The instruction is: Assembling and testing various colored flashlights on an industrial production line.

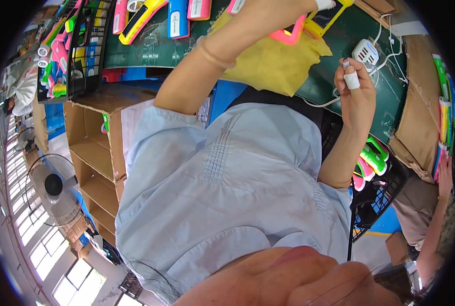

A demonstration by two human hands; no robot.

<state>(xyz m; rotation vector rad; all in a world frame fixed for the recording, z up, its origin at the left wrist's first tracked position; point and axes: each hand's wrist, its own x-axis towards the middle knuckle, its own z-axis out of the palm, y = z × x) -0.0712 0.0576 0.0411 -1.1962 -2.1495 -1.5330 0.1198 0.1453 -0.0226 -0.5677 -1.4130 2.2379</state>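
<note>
My right hand [357, 94] is raised at the table's right side, its fingers pinching a small metal-tipped USB plug [346, 63]. White tape wraps one of its fingers. Beside it lies a white multi-port USB charger [365, 53] with a white cable. My left arm reaches across to the top edge, where my left hand [301, 6] is mostly cut off. One taped finger shows next to a yellow handheld torch [327, 19]; whether the hand grips it is hidden. A pink-framed torch [290, 34] lies below, partly over a yellow cloth [273, 74].
Pink, yellow and blue torches [178, 20] line the green tabletop [156, 53]. A black basket [87, 56] of torches stands left, above cardboard shelving [92, 148] and a fan [53, 184]. Another basket [378, 204] sits right. A co-worker's hand [444, 176] touches stacked torches at far right.
</note>
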